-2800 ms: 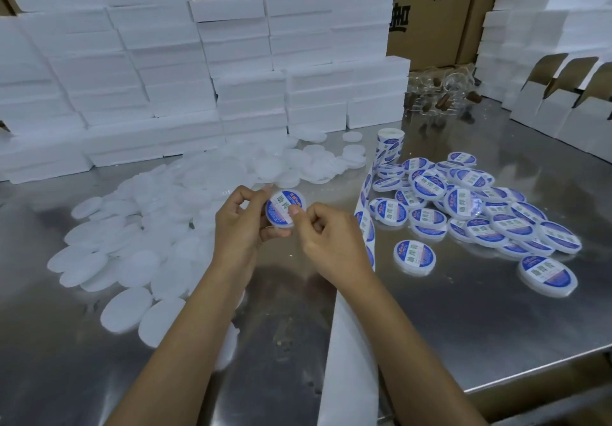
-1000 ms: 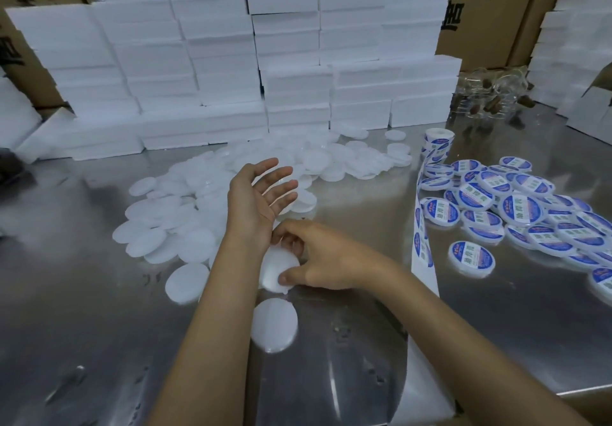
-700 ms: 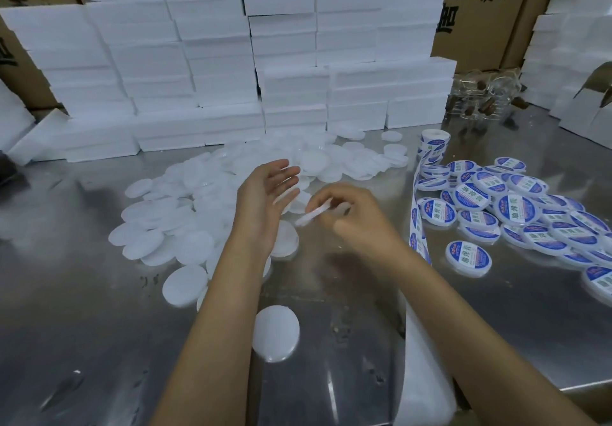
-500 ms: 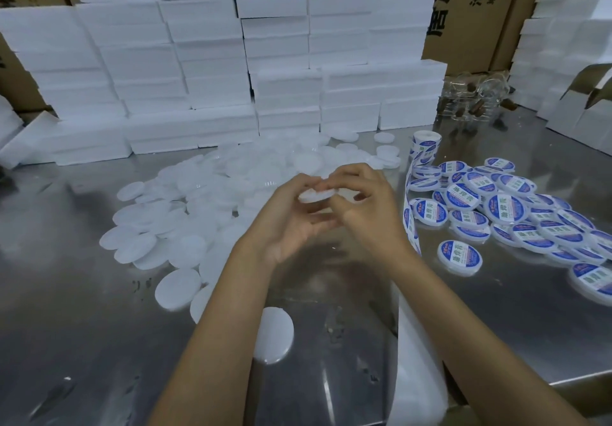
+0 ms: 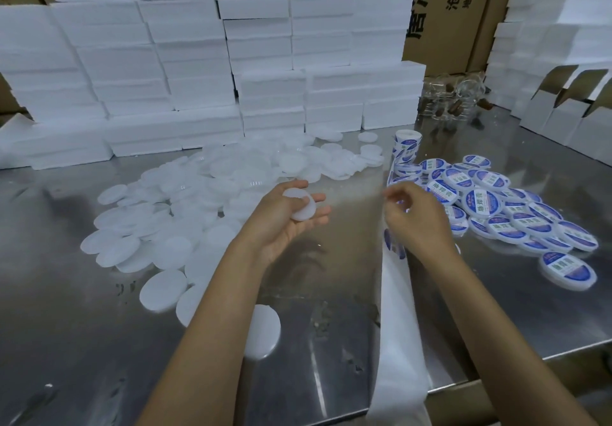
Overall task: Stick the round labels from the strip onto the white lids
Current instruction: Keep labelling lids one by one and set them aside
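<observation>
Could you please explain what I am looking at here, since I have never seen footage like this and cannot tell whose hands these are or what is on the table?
There is no machine: a person works bare-handed, filmed by a wide-angle camera worn on their head, looking down. The left hand holds one plain white lid in its palm. The right hand reaches to the label strip, fingers curled at it; whether it has a label yet is unclear. On the steel table lie unlabelled lids on the left and finished blue-labelled lids on the right. The label roll stands behind, before stacked white boxes.
</observation>
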Motion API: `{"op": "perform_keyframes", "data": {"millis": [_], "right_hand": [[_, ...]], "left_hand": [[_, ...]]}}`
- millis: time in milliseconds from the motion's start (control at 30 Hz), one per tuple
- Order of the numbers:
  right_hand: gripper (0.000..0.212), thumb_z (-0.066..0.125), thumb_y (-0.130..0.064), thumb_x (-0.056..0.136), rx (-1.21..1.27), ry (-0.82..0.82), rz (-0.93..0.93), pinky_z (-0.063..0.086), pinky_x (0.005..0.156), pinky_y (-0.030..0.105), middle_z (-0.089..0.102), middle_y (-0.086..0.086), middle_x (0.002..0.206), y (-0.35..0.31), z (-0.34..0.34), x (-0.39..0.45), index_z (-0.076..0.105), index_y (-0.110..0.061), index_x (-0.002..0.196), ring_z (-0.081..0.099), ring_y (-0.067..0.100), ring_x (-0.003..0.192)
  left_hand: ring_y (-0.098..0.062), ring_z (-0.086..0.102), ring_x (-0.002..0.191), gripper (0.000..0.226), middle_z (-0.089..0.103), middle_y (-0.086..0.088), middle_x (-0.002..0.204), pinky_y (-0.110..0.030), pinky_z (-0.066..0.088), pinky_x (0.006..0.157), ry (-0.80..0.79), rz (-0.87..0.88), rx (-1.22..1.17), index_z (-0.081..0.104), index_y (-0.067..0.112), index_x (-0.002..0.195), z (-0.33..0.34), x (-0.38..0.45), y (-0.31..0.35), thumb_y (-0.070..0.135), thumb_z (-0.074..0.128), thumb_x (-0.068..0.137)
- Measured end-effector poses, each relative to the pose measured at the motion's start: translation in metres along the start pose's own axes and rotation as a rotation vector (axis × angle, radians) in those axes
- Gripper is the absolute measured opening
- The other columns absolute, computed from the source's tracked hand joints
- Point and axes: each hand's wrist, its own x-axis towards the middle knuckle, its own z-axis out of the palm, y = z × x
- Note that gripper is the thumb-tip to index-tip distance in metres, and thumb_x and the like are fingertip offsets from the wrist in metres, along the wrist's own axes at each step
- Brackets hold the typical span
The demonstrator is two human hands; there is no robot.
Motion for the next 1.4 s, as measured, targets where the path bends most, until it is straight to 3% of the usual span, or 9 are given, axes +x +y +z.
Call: {"op": "perform_keyframes", "data": {"millis": [133,233,367,600,800,933,1033,1200,1400], "right_hand": [[0.022,0.059,-0.012,0.089,-0.09,-0.337,-0.029,0.043,0.085,0.027,0.064,-0.015,0.097,0.004,0.013,-0.003,0.067,-0.022,0.108,0.055,0.009,0.097],[0.029,0.068,-0.024,0.086,-0.176,-0.436,-0.13,0.045,0.097,0.031,0.065,-0.009,0.112,-0.001,0.023,-0.006,0.068,-0.023,0.115,0.055,0.012,0.107],[0.04,0.074,-0.034,0.084,-0.238,-0.48,-0.157,0.046,0.1,0.033,0.062,-0.007,0.121,-0.008,0.028,-0.006,0.066,-0.024,0.121,0.055,0.012,0.111],[0.037,0.082,-0.03,0.078,-0.166,-0.5,-0.157,0.046,0.099,0.038,0.06,-0.002,0.115,-0.012,0.032,-0.007,0.069,-0.019,0.111,0.055,0.016,0.11],[0.032,0.083,-0.027,0.078,-0.091,-0.478,-0.225,0.045,0.097,0.04,0.06,-0.003,0.108,-0.007,0.036,-0.016,0.069,-0.018,0.105,0.054,0.018,0.106],[0.029,0.082,-0.019,0.08,-0.031,-0.518,-0.239,0.045,0.098,0.034,0.059,-0.01,0.109,-0.002,0.029,-0.017,0.069,-0.021,0.106,0.055,0.016,0.109],[0.028,0.078,-0.015,0.083,-0.033,-0.539,-0.255,0.042,0.099,0.028,0.057,-0.013,0.109,0.001,0.026,-0.018,0.069,-0.019,0.11,0.052,0.015,0.112],[0.029,0.076,-0.019,0.086,-0.084,-0.536,-0.269,0.041,0.104,0.035,0.059,-0.009,0.119,0.0,0.025,-0.018,0.071,-0.02,0.114,0.051,0.013,0.114],[0.024,0.076,-0.024,0.086,-0.079,-0.509,-0.272,0.042,0.103,0.038,0.062,-0.013,0.117,0.001,0.026,-0.02,0.073,-0.023,0.109,0.054,0.01,0.111]], "left_hand": [[-0.033,0.075,0.09,0.028,0.067,-0.025,0.112,-0.033,0.061,0.067,-0.01,0.011,0.012,0.056,0.005,0.116,0.001,0.002,-0.004,-0.011,0.044,0.097],[-0.038,0.072,0.101,0.03,0.065,-0.027,0.116,-0.037,0.062,0.073,-0.016,0.008,0.008,0.057,0.005,0.116,-0.002,0.004,-0.005,-0.011,0.042,0.097],[-0.041,0.066,0.112,0.028,0.062,-0.026,0.119,-0.039,0.063,0.079,-0.006,0.012,0.063,0.057,0.008,0.115,-0.004,0.006,-0.008,-0.008,0.041,0.098],[-0.035,0.067,0.108,0.026,0.064,-0.02,0.116,-0.042,0.059,0.091,0.002,-0.022,0.197,0.056,0.014,0.113,0.0,0.008,-0.013,-0.003,0.042,0.099],[-0.031,0.069,0.104,0.027,0.063,-0.02,0.119,-0.036,0.062,0.079,0.013,-0.023,0.245,0.055,0.013,0.116,0.002,0.007,-0.014,-0.003,0.041,0.1],[-0.03,0.069,0.1,0.026,0.062,-0.021,0.12,-0.034,0.062,0.073,0.016,-0.03,0.279,0.056,0.013,0.116,0.003,0.005,-0.014,-0.002,0.041,0.101],[-0.028,0.069,0.093,0.026,0.063,-0.019,0.119,-0.034,0.062,0.076,0.03,-0.031,0.323,0.056,0.013,0.117,0.005,0.004,-0.014,-0.002,0.043,0.101],[-0.026,0.069,0.091,0.027,0.062,-0.018,0.122,-0.038,0.062,0.083,0.053,-0.033,0.382,0.055,0.013,0.122,0.008,0.002,-0.013,-0.001,0.044,0.101],[-0.026,0.068,0.089,0.026,0.062,-0.019,0.123,-0.042,0.061,0.085,0.097,-0.009,0.42,0.055,0.012,0.121,0.013,0.001,-0.013,0.0,0.043,0.101]]}}
